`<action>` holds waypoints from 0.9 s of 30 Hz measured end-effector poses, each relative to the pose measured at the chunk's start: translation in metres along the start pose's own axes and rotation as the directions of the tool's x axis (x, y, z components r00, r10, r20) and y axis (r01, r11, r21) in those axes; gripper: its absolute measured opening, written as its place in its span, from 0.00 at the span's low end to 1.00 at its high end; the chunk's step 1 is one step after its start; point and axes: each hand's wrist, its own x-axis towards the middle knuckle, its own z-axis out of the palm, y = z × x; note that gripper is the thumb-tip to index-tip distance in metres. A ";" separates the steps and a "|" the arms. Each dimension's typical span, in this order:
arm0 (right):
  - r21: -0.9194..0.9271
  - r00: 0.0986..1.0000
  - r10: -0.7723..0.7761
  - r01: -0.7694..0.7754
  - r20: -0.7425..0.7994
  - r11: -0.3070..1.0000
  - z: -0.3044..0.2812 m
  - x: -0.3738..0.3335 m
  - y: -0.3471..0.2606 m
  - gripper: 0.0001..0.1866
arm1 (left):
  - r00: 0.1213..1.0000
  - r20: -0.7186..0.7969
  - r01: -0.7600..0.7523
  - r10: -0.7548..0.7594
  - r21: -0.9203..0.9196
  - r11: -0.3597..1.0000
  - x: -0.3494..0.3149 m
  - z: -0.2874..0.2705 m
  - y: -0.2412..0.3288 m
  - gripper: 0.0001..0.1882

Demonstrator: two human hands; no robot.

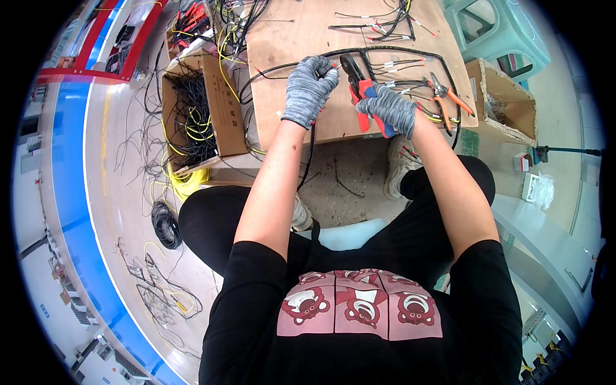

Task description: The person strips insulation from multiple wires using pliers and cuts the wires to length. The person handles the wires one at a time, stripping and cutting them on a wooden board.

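Note:
My left hand (308, 90), in a grey knitted glove, is closed on a black cable; a small red tip shows at its fingertips. Part of that cable hangs below the hand past the table edge. My right hand (391, 109), gloved alike, grips crimping pliers (351, 69) with red and blue handles. The dark jaws point up and away, close beside the red tip; whether they touch it I cannot tell. A wiring harness (410, 50) of black sleeved cables with branching, labelled ends lies on the wooden table (289, 38). Orange-handled pliers (441, 96) rest right of my right hand.
Left of the table stands a cardboard box (224, 106) of tangled black and yellow wires. A coil of black cable (165, 224) and loose wires lie on the floor. To the right are another cardboard box (521, 115) and pale green stools (507, 38).

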 end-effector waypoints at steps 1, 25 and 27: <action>0.016 1.000 -0.008 0.008 0.004 1.000 0.001 0.001 0.001 0.27 | 1.000 0.003 -0.005 0.005 -0.020 1.000 0.000 0.000 -0.003 0.08; -0.410 0.991 -0.121 0.084 -0.064 0.908 0.006 0.010 0.002 0.25 | 0.995 0.056 -0.089 0.081 0.160 0.983 -0.002 -0.009 0.008 0.12; -0.411 0.989 -0.133 0.098 -0.058 0.906 0.006 0.008 0.004 0.25 | 0.982 0.028 -0.189 0.188 0.232 0.954 -0.003 -0.007 0.009 0.11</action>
